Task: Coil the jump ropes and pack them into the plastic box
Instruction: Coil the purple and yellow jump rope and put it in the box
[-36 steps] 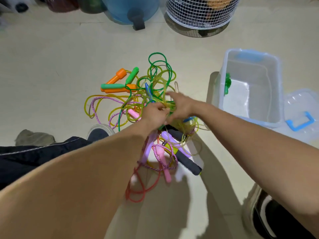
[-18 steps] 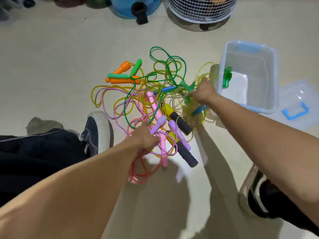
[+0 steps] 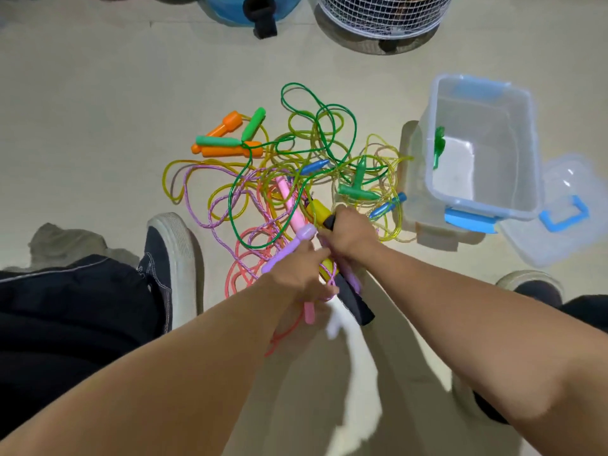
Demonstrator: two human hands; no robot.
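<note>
Both hands now meet at the near edge of the tangled pile of coloured jump ropes (image 3: 296, 179): the right hand (image 3: 350, 233) has come back from beside the clear plastic box (image 3: 513, 153) and clenches the yellow-and-black handle (image 3: 320, 212). Left hand (image 3: 301, 268) grips the lilac plastic handle (image 3: 291, 246). Sorting looks barely begun; the box beyond holds only a green piece (image 3: 438, 149).

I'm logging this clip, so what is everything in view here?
jump ropes: a tangled pile, count unclear, mixed colours, floor centre
plastic box: one, clear with blue latches, right of the pile
lid: one, clear with blue handle, beside the box
wire basket: one, white, top
blue container: one, top
shoes: two, dark, left and right
left hand: grips a purple handle
right hand: grips a black-and-yellow handle
</note>
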